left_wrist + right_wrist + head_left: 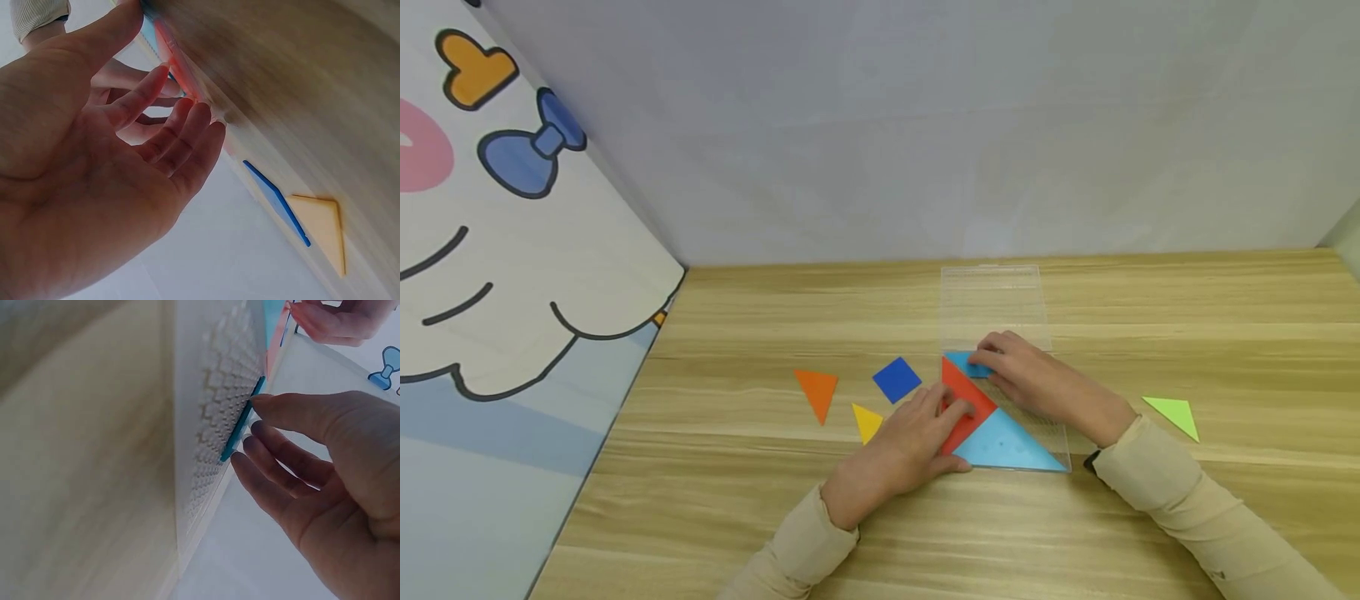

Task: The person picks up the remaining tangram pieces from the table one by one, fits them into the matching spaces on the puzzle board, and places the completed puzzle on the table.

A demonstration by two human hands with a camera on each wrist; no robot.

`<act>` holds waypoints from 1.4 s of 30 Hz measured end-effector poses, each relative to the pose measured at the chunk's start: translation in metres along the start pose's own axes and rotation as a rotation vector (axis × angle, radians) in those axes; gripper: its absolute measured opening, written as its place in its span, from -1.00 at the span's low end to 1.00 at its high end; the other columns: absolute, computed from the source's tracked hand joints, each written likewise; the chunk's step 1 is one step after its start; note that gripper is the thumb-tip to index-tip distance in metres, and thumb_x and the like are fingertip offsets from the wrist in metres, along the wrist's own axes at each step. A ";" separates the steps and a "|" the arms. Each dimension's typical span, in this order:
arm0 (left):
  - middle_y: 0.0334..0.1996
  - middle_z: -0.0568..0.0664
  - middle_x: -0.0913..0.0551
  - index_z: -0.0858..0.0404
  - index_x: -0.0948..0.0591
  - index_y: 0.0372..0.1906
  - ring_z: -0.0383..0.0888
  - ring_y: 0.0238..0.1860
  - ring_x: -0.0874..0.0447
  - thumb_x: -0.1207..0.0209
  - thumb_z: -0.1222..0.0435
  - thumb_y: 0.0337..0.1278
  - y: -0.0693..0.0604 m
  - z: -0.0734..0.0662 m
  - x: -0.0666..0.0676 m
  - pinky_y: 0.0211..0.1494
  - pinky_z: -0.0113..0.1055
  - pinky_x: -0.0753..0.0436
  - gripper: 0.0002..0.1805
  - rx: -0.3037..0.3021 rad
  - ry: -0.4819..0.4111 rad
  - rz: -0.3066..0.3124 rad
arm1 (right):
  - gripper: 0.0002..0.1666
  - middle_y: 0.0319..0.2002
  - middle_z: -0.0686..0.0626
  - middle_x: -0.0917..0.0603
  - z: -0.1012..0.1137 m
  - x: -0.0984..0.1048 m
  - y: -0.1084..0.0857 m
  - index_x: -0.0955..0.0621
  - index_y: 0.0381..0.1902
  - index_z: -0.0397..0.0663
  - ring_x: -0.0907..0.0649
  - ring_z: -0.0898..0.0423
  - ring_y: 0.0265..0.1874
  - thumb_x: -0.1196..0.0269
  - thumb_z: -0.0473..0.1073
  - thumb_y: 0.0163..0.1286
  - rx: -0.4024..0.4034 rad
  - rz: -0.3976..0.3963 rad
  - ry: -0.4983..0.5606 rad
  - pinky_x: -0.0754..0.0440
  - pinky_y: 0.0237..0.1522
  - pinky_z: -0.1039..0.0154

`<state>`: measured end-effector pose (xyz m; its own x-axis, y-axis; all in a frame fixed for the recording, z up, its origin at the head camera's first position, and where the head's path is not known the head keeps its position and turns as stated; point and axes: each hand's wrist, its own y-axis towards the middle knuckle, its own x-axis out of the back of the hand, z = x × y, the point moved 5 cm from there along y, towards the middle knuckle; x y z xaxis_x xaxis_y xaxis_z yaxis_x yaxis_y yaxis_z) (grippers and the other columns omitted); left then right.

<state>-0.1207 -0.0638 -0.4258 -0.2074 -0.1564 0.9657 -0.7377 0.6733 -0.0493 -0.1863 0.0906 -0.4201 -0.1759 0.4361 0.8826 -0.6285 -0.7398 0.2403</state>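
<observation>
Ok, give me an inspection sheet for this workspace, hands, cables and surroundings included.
Surface: wood-grain table.
Job's things: red triangle and light blue triangle in the transparent case; blue piece at its far left corner, partly hidden. Loose on the left: orange triangle, blue square, yellow triangle; on the right, green triangle.
Clutter: nothing seen.
Hands: left hand touches the red triangle; right hand pinches the blue piece.
Cables: nothing seen.
Surroundings: pale backdrop behind, cartoon-printed panel at left.
</observation>
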 end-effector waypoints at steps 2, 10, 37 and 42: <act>0.04 0.06 -0.44 0.17 -0.48 0.20 -0.05 -0.04 -0.41 -0.40 -0.02 0.20 0.000 0.000 0.000 -0.02 -0.31 -0.49 -0.40 0.000 -0.001 0.001 | -0.67 0.00 -0.21 -0.62 0.000 0.000 0.000 -0.65 0.06 -0.36 -0.60 -0.15 0.02 -0.30 -0.53 0.34 0.004 -0.001 0.008 -0.64 0.06 -0.02; 0.03 0.06 -0.44 0.17 -0.48 0.18 -0.05 -0.05 -0.39 -0.41 -0.02 0.19 0.000 0.001 0.000 -0.03 -0.32 -0.49 -0.41 -0.002 -0.009 -0.005 | -0.61 0.05 -0.19 -0.59 -0.006 0.005 -0.003 -0.61 0.13 -0.33 -0.58 -0.14 0.06 -0.33 -0.48 0.35 -0.012 0.007 0.063 -0.61 0.08 -0.05; 0.12 0.08 -0.45 0.17 -0.46 0.24 -0.05 0.02 -0.41 -0.36 -0.06 0.23 0.001 0.000 -0.002 0.06 -0.31 -0.52 -0.38 0.040 0.022 0.041 | -0.52 0.05 -0.17 -0.61 -0.021 0.019 -0.025 -0.58 0.20 -0.35 -0.58 -0.09 0.00 -0.39 -0.36 0.35 -0.086 0.042 0.072 -0.59 0.01 -0.04; 0.12 0.07 -0.45 0.17 -0.46 0.23 -0.06 0.00 -0.42 -0.36 -0.06 0.22 0.002 -0.001 -0.002 0.05 -0.32 -0.52 -0.38 0.054 0.037 0.048 | -0.55 0.05 -0.16 -0.61 -0.021 0.021 -0.031 -0.59 0.19 -0.34 -0.58 -0.10 -0.01 -0.38 -0.34 0.37 -0.080 0.037 0.074 -0.59 0.00 -0.04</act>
<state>-0.1211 -0.0616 -0.4277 -0.2200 -0.0974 0.9706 -0.7611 0.6396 -0.1083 -0.1868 0.1337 -0.4174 -0.2538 0.4478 0.8573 -0.6787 -0.7140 0.1721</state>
